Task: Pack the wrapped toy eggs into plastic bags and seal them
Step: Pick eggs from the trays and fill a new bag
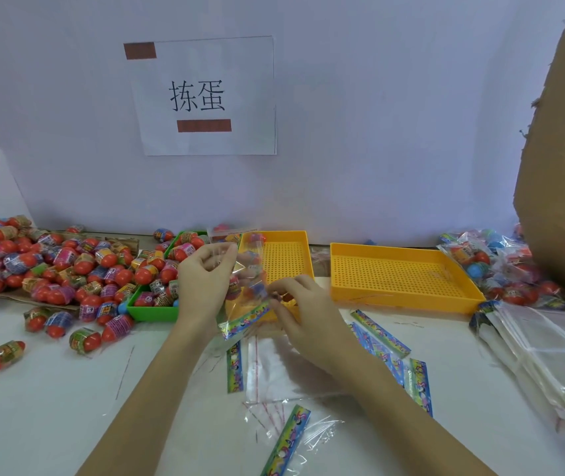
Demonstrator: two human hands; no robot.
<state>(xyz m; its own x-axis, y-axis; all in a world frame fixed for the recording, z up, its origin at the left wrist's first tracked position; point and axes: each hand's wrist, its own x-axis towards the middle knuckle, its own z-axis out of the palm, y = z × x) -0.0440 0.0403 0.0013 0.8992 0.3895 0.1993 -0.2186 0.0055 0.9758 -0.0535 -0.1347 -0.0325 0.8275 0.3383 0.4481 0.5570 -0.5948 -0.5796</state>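
- Nearest: loose bags (276,369) with printed header strips lie on the surface (51,407) below both wrists.
- Left hand (205,280) pinches the filled bag (248,280) at its top; right hand (303,304) pinches its header end, probably to seal it.
- Eggs (250,286) show inside, between the fingers (229,250).
- Green tray (152,312), left of the fingers, holds eggs; yellow trays (405,276) hold no eggs.

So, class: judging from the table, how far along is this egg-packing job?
Done: filled bags piled at far right. In hand: the left hand and right hand hold a clear bag with eggs inside. Left: many loose eggs at left, empty bags at right, and both yellow trays hold nothing.
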